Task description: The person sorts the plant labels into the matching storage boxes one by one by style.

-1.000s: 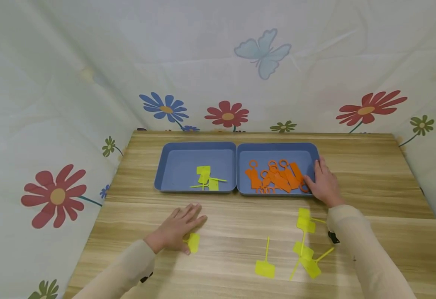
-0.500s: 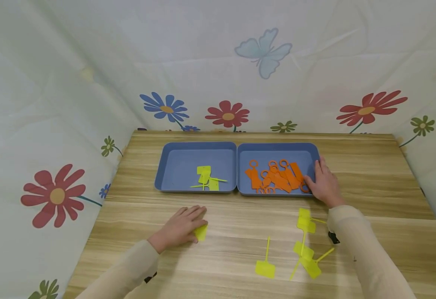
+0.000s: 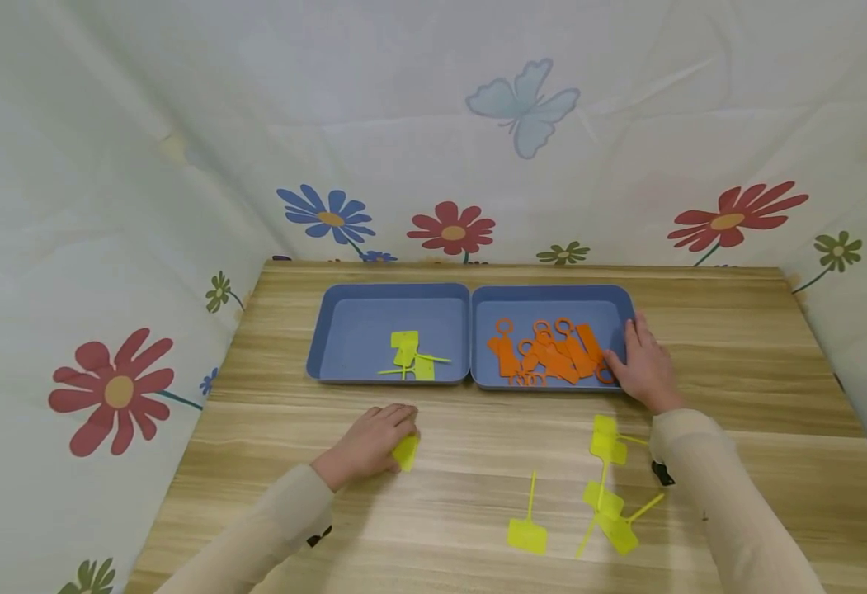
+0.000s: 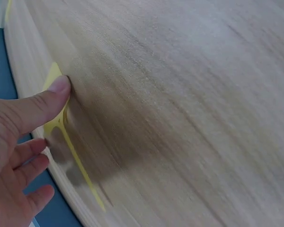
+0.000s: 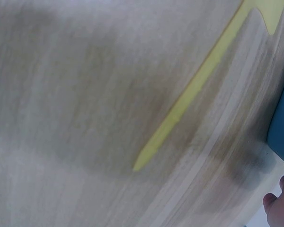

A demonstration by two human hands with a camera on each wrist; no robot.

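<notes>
"What has the left hand (image 3: 369,441) got?"

"A yellow tag (image 3: 407,453), pinched under the thumb; its flat end shows at the hand's near right side."

"Its long axis?"

"From the wrist, the stem (image 4: 83,169) seems to run leftward, roughly along the near wall of the left tray (image 3: 355,334). From above the hand covers it, so I wouldn't swear to it."

"And the tray?"

"Just far of those fingers; this hand is the nearer one."

"The right hand (image 3: 647,367)?"

"Holding the right tray (image 3: 530,307) by its right wall, thumb over the rim, well apart from that tag."
</notes>
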